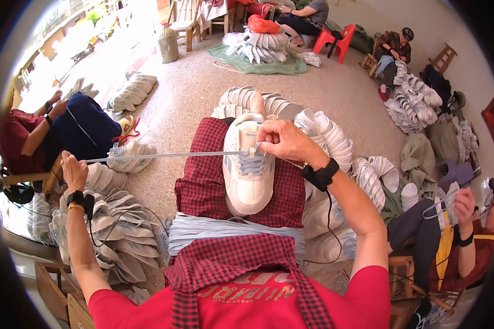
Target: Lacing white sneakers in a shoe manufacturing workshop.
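Note:
A white sneaker point(249, 191) with pale blue laces across its front rests on my lap, toe toward me, over a red-and-black checked apron point(199, 183). My left hand point(74, 172) is far out to the left, closed on a pale shoelace point(164, 156) that runs taut from the shoe. At the shoe's upper eyelets my right hand point(284, 143) is closed, fingertips pinching the lacing; a short length of lace shows beneath it. Across my lap, nearer to me, lies a bundle of loose light blue laces point(203, 233).
Stacked white shoes point(112, 233) lie on the floor at my left, with more shoes point(329, 134) ahead and right. People sit working around me: one at left point(30, 129), one at right point(466, 252), others farther back. A red chair point(343, 41) stands behind.

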### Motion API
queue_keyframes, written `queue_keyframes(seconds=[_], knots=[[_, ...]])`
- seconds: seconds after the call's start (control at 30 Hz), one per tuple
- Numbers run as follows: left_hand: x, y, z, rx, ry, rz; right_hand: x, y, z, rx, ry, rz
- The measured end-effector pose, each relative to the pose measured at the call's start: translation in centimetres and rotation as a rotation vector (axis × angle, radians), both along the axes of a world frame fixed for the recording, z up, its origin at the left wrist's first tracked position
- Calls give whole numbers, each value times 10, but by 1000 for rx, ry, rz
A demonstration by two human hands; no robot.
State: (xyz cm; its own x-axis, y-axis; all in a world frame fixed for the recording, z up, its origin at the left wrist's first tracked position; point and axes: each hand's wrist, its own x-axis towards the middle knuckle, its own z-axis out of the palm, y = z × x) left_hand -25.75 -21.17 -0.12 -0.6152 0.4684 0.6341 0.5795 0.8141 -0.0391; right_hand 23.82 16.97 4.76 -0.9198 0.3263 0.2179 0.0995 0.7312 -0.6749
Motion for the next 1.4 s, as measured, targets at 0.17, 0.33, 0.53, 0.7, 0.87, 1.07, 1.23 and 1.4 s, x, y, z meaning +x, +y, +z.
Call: queue_keyframes(seconds=[0.17, 0.33, 0.53, 0.7, 0.87, 1.07, 1.23, 1.4], knots=[[-14, 16, -2, 12, -47, 52, 2, -7, 4, -4, -6, -57], [24, 84, -37, -61, -218, -185, 12, -18, 5, 239, 235, -76], [173, 183, -33, 214, -500, -867, 32, -31, -1, 280, 264, -124], [268, 216, 14, 154, -492, -1084, 64, -22, 10, 85, 113, -204], [279, 226, 9, 73, -831, -1320, 76, -11, -6, 37, 91, -354], [265, 229, 11, 19, -992, -1306, 82, 8, -56, -116, 151, -397], [284, 222, 26, -39, -979, -1162, 78, 0, -57, 220, 252, -380], [282, 216, 22, -65, -441, -1325, 44, -40, -44, 92, 294, -242]])
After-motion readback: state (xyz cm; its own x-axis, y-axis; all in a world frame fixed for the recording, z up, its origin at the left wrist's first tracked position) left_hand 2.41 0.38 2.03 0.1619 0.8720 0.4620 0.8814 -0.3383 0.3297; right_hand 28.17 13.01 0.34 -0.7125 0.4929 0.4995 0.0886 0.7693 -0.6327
